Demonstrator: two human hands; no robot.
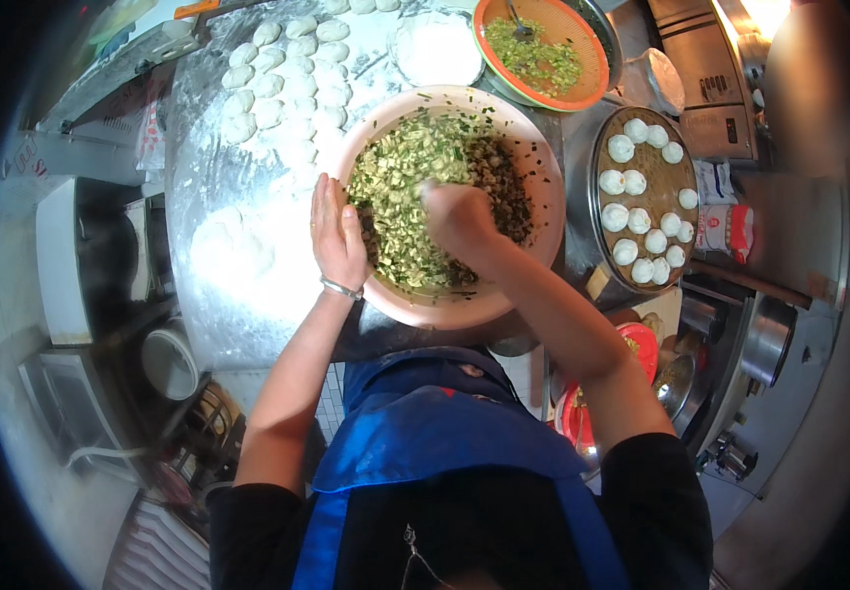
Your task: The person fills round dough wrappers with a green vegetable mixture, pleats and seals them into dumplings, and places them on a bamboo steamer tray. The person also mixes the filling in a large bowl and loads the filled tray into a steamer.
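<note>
A wide pale pink basin (443, 318) stands before me, holding a chopped filling (403, 214). Pale green diced pieces and green herb bits cover its left and middle; a darker brown mince (502, 184) shows on the right. My left hand (340, 236) lies along the basin's left side, fingers straight and together, the thumb at the rim. A metal bracelet circles that wrist. Over the middle of the filling, my right hand (460, 217) is curled and blurred by motion. A pale spot shows by its fingers; whether it grips a utensil is hidden.
Rows of dough pieces (299, 66) lie on the floured metal table (203, 169), with a larger dough mass (233, 240) nearer. Beyond the basin are a flour bowl (436, 48) and an orange colander (480, 29) of chopped greens. Filled buns sit on a round tray (661, 158) at right.
</note>
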